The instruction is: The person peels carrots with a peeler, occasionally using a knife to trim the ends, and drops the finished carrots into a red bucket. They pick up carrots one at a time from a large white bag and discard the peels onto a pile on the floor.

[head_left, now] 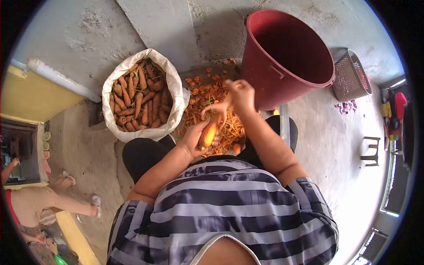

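A partly peeled carrot, bright orange on its near part, lies in my left hand, whose fingers wrap round it. Just beyond and to the right, my right hand is raised over the peelings, its fingers curled together; what it holds is too small and blurred to make out. Orange peelings and cut carrot ends are heaped on the floor beneath both hands. To the left stands an open white sack full of unpeeled carrots.
A large red bin stands beyond my right arm, with a grey basket to its right. A concrete wall rises behind. At the lower left are another person and a yellow board.
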The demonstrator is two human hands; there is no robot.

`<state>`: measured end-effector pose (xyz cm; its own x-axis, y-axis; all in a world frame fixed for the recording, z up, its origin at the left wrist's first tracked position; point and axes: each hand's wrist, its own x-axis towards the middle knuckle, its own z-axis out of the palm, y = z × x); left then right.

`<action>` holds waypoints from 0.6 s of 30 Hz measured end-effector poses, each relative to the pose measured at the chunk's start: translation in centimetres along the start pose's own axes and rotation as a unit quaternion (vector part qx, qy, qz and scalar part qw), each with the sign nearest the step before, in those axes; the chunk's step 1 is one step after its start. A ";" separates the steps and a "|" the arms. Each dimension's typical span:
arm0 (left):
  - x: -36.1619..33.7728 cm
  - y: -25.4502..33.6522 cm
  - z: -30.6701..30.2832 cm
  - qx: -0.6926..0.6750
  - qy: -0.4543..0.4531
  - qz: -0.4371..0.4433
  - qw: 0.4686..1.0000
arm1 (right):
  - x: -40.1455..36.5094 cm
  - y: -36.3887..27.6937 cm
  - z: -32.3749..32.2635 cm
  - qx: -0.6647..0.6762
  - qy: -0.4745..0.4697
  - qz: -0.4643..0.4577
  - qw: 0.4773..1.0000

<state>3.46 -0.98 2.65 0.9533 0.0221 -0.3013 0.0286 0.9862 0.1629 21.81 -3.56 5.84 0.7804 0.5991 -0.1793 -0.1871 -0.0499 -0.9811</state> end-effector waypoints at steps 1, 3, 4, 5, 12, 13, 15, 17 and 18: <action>-0.1 -0.1 0.2 -0.011 0.016 -0.005 1.000 | 3.1 1.7 -1.3 -0.006 0.055 0.022 0.998; -0.6 -0.4 0.9 -0.033 0.048 -0.014 0.998 | 6.1 1.7 -4.0 -0.116 0.152 -0.038 0.981; -0.7 -0.3 1.3 -0.042 0.062 -0.009 0.997 | 6.8 1.6 -4.7 -0.068 0.164 -0.027 0.984; -0.6 -0.1 1.4 -0.035 0.072 -0.003 0.997 | 6.9 1.6 -5.4 -0.052 0.181 -0.008 0.982; 1.3 0.1 2.7 0.022 0.193 0.090 0.977 | -3.9 -0.8 0.3 0.022 -0.104 -0.039 0.994; 1.2 0.1 2.5 0.023 0.159 0.069 0.985 | -3.8 -0.8 0.4 0.020 -0.119 -0.037 0.992; 0.8 0.3 1.5 0.026 0.090 0.029 0.995 | 0.5 1.9 -0.1 -0.017 -0.021 -0.032 0.999; 0.7 0.2 0.0 -0.008 0.038 -0.011 0.999 | 4.5 1.5 -2.3 -0.076 0.110 -0.042 0.990; 0.5 0.0 0.4 -0.007 0.044 -0.010 0.999 | 6.0 1.5 -3.8 -0.140 0.146 -0.043 0.978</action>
<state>4.05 -1.01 2.84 0.9222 0.0166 -0.3863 0.0422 0.9888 0.1431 28.49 -3.05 2.98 0.9308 0.3590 -0.0687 0.0253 -0.2507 -0.9677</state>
